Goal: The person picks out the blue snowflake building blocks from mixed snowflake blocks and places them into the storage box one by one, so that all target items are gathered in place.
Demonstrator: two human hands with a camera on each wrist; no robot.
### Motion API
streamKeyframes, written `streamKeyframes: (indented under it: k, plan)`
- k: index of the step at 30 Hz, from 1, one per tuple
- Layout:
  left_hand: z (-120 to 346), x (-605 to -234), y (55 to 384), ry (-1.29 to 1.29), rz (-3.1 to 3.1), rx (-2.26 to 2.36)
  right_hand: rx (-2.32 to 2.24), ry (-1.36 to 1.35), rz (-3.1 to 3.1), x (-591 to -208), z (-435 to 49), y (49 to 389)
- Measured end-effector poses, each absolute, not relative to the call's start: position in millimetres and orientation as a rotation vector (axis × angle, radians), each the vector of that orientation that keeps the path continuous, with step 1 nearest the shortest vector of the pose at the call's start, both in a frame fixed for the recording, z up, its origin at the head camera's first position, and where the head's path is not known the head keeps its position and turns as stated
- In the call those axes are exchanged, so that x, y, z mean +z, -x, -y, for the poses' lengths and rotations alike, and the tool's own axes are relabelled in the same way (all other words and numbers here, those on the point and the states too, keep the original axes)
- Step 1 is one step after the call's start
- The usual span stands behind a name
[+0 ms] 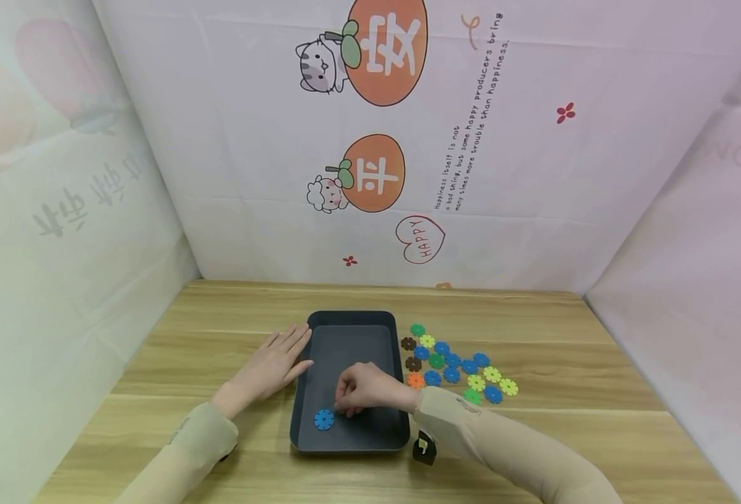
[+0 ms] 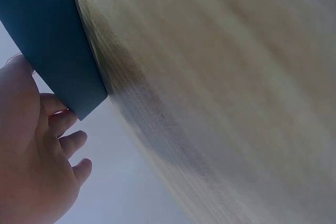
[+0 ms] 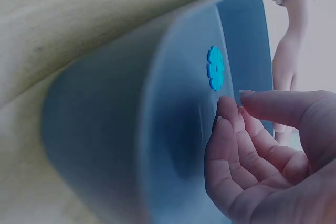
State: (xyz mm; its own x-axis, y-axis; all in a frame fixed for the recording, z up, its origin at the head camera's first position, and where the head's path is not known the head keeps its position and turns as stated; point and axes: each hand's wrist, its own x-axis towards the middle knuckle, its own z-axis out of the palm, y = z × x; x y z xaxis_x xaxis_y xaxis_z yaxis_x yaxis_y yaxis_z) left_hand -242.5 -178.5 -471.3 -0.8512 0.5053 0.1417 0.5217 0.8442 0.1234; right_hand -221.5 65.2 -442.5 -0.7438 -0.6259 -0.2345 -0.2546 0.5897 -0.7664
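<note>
A dark grey tray [image 1: 350, 448] lies on the table, its raised wall also showing in the right wrist view. One blue notched plastic disc [image 1: 324, 419] lies flat near its front left corner. My right hand [image 1: 364, 389] is inside the tray, just right of that disc [image 3: 215, 68]. Its fingers are loosely curved, a small gap parts thumb and fingertips, and nothing shows between them. At the tray's left rim rests my left hand [image 1: 276, 364], fingers extended towards the far left corner. In the left wrist view, its fingers [image 2: 73, 142] are beside the tray's outer wall.
Right of the tray several notched discs are spread on the wooden table [image 1: 231, 315]: blue discs [image 1: 469, 366], yellow discs [image 1: 492, 374], green discs [image 1: 436, 361], brown discs [image 1: 413, 364] and an orange disc [image 1: 416, 380]. Printed white cloth [image 1: 250, 210] walls in the back and sides.
</note>
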Motion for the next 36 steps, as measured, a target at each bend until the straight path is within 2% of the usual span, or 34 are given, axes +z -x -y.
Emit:
streamKeyframes:
  k: [16,36]
  plan:
    - [180.1,-475.0,243.1,0.799,2.929,-0.253,-1.167,0.720,-2.407,-418.3,-115.7,219.3]
    - [180.9,-475.6,244.8,0.820,2.910,-0.233,-1.200,0.581,-2.702,-430.0,-216.6,208.0]
